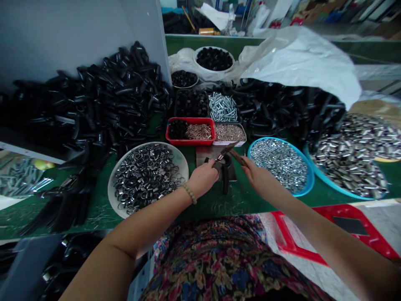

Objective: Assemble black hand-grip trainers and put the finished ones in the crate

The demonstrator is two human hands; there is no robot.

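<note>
My left hand (203,179) grips a black plastic clamp (224,177), which stands on a small metal plate (205,154) at the table's middle. My right hand (254,174) is shut on the brown handles of a pair of pliers (228,151). The pliers' steel jaws point up and left, close above the clamp. Part of the clamp is hidden by my left fingers. Just left of my left wrist, a white plate (180,161) holds a heap of black and silver rings. A blue basin (310,177) of small silver parts lies right of my right hand.
Large heaps of black plastic parts (106,104) fill the green table (238,205) at left and behind. A red tray (191,143) and several bins of screws and small parts stand ahead. A white sack (297,62) lies at the back. A red stool (344,225) stands on the floor at lower right.
</note>
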